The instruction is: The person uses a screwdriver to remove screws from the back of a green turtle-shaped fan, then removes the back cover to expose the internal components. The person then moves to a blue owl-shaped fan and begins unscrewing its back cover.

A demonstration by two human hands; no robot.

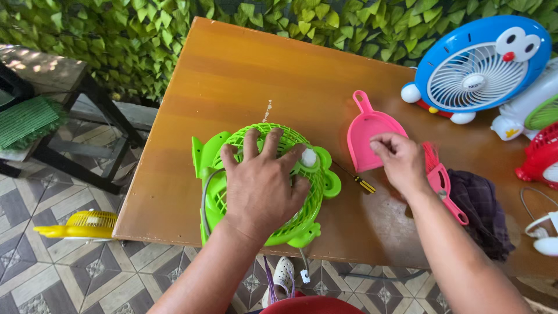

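Note:
A bright green toy-shaped fan (224, 148) lies flat on the wooden table (256, 75), grille up. My left hand (263, 183) presses down on its grille with fingers spread. My right hand (400, 160) rests over a pink hand brush (444, 189), fingers curled on its bristle end, right beside a pink dustpan (366, 131). A small screwdriver (361, 182) with a yellow and black handle lies between the fan and the dustpan.
A blue and white cartoon fan (479, 67) stands at the back right, with white, green and red fans (537, 154) at the right edge. A dark cloth (482, 212) lies near the brush. A yellow fan (87, 224) sits on the tiled floor. A leafy wall backs the table.

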